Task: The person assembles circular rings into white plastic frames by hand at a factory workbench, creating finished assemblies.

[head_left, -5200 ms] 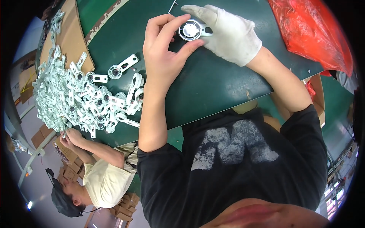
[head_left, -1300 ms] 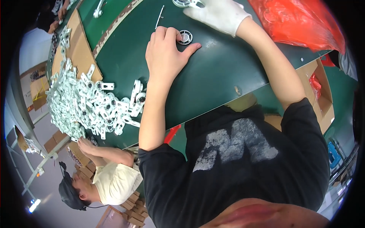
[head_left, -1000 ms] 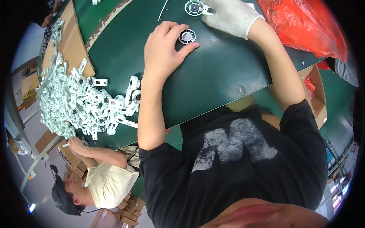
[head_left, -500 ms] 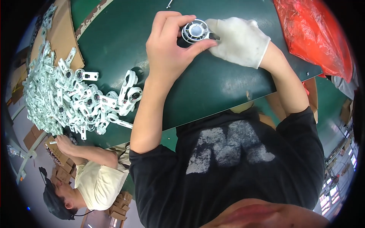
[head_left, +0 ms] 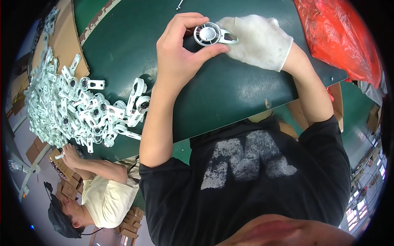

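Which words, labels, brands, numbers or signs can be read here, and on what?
Black short-sleeved T-shirt: a large, worn pale-grey print; I won't copy it out.
Stacked brown cardboard boxes: any markings are too small to read.
Round, pale plastic part with a short arm, held by the bare left hand and white-gloved right hand: no legible lettering.

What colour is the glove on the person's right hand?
White, with faint greyish smudges; the glove shows in the head view.

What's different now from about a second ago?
The gloved right hand has moved down the picture, bringing its white handled part to the bare left hand; both hands now hold it. The pile of white parts and the red bag stayed put.
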Tool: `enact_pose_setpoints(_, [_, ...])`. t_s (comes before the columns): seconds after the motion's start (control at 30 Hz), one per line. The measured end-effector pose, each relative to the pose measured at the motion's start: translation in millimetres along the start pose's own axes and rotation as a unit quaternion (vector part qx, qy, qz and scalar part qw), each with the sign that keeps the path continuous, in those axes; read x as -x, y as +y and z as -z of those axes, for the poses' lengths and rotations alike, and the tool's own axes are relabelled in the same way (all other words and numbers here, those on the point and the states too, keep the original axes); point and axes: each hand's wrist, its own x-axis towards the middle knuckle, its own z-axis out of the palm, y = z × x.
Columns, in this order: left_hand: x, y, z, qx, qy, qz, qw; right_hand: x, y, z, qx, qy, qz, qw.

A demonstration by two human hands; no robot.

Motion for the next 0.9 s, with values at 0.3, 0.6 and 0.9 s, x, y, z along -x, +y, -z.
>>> enact_pose_setpoints(0.3, [0, 4, 4, 0.062, 0.008, 0.029, 0.998, 0, -3, 1, -0.005, 0.017, -0.003, 1.000])
enact_pose_setpoints(0.6, [3, 6, 2, -0.003, 0.032, -0.033, 0.999, -3, 15, -2, -0.192, 0.017, 0.112, 0.975])
enact_pose_setpoints(0.9, [0, 13, 1, 0.007, -0.013, -0.100, 0.995, -6, -1, -19, -0.448, -0.062, 0.028, 0.891])
